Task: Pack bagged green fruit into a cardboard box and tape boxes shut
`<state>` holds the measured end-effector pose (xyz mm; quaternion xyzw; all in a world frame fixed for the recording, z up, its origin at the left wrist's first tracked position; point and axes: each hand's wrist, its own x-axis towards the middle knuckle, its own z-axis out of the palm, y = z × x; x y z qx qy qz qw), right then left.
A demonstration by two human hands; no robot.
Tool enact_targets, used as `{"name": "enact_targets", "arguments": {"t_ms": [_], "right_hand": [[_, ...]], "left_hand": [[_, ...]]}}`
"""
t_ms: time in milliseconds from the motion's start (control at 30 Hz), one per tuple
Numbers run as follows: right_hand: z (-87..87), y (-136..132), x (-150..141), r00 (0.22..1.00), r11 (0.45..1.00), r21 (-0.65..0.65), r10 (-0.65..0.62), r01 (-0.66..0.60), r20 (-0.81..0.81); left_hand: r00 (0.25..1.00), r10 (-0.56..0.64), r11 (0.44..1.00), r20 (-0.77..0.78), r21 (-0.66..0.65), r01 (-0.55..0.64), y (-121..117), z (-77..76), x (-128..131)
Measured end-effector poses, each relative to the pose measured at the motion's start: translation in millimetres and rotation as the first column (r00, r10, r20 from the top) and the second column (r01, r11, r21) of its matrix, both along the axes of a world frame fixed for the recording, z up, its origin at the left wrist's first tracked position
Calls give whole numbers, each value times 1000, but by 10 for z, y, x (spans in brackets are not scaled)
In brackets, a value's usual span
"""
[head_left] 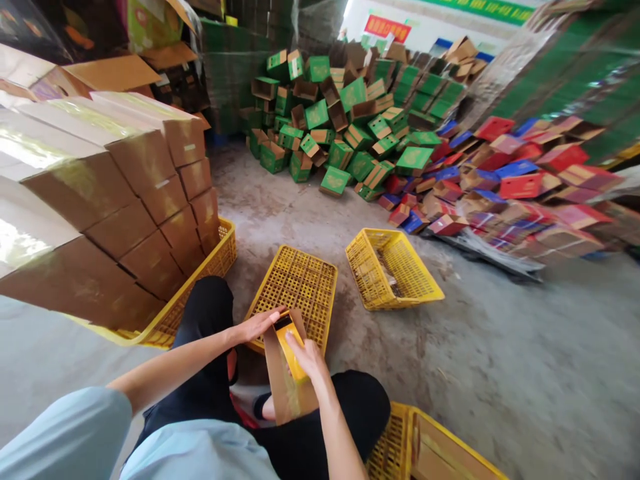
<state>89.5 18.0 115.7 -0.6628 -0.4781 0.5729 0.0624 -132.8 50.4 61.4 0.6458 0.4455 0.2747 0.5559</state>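
Daylight enters from the far top, where a white wall [400,27] glows almost washed out. The concrete floor [525,373] is evenly lit, with only soft shadows under the yellow crates [393,267]. Glare streaks the glossy stacked cartons [75,173] at the left edge. The wide lens bends and smears the corners; the carton stacks at left and right blur, while the centre stays sharp.
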Motion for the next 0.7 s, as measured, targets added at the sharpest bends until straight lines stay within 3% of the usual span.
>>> {"name": "enact_targets", "arguments": {"t_ms": [133,267,500,700], "right_hand": [[-10,-96,-25,999,998,-43,-39,38,-20],[-41,-206,-16,1000,1000,4,-24,24,3],[-35,-385,12,999,999,21,-50,50,9],[-79,-667,176,995,994,-43,-96,98,42]], "left_hand": [[988,-138,985,-62,93,144,58,18,-115],[962,-244,948,-120,182,263,53,-44,-186],[889,-276,822,-364,391,415,33,-228,-241],[811,-269,719,-519,453,528,16,-297,-232]]}}
